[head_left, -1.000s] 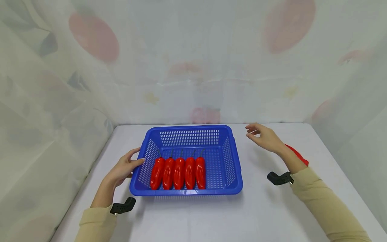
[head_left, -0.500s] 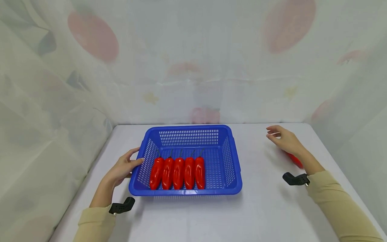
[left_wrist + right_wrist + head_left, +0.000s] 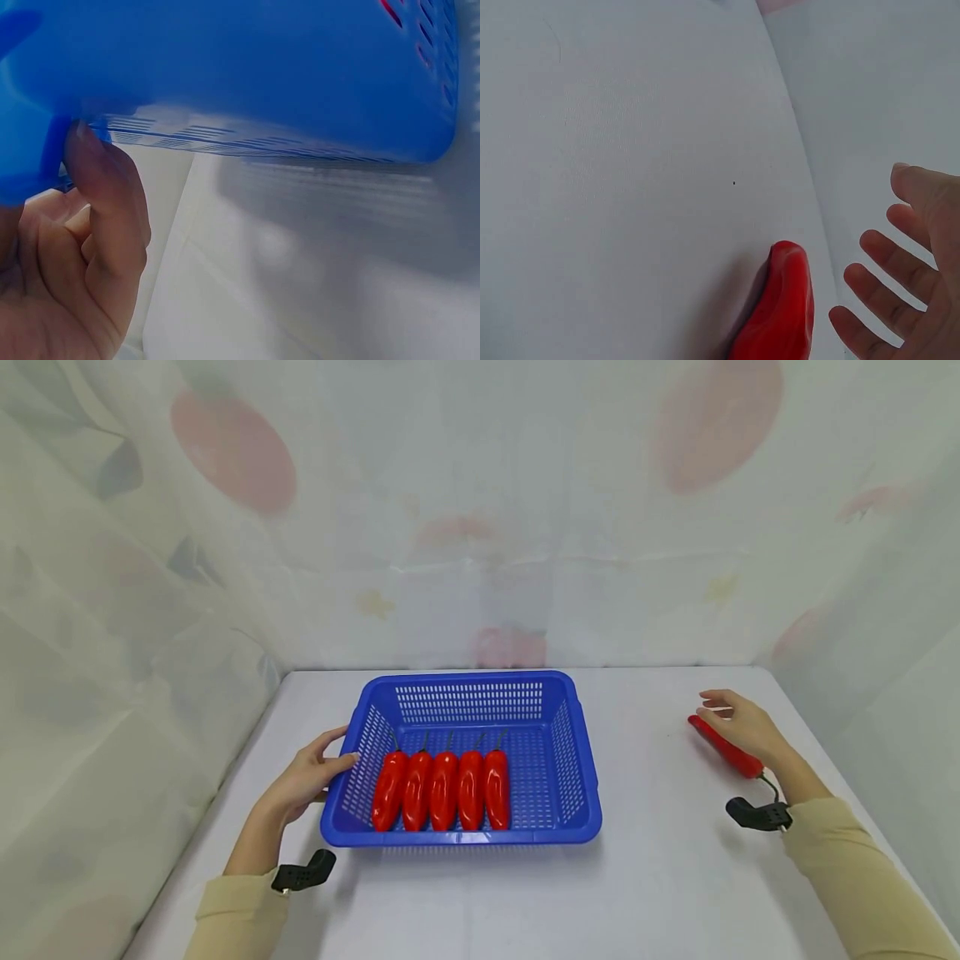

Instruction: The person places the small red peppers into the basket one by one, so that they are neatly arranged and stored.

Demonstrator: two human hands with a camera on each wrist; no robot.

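My left hand [image 3: 303, 777] grips the left rim of a blue plastic basket [image 3: 461, 837], thumb on top and fingers beneath, as the left wrist view also shows at the basket wall [image 3: 247, 82]. Inside the basket several red chili peppers [image 3: 444, 792] lie side by side on the left half, stems pointing away from me. On the right of the table a single red chili pepper [image 3: 731, 752] lies at a slant, its green stem toward my wrist. Just over its far end hovers my right hand [image 3: 744, 724], fingers loosely bent and spread, holding nothing. The right wrist view shows that hand [image 3: 922, 277] beside the pepper [image 3: 780, 307].
A white table [image 3: 465, 902] lies under everything. Pale printed curtains [image 3: 480, 527] stand behind it and along both sides. Each wrist carries a black camera mount, such as the right one [image 3: 757, 815].
My right hand has moved rightward from beside the basket to over the single chili pepper, which now shows more fully. My left hand and the basket have stayed in place.
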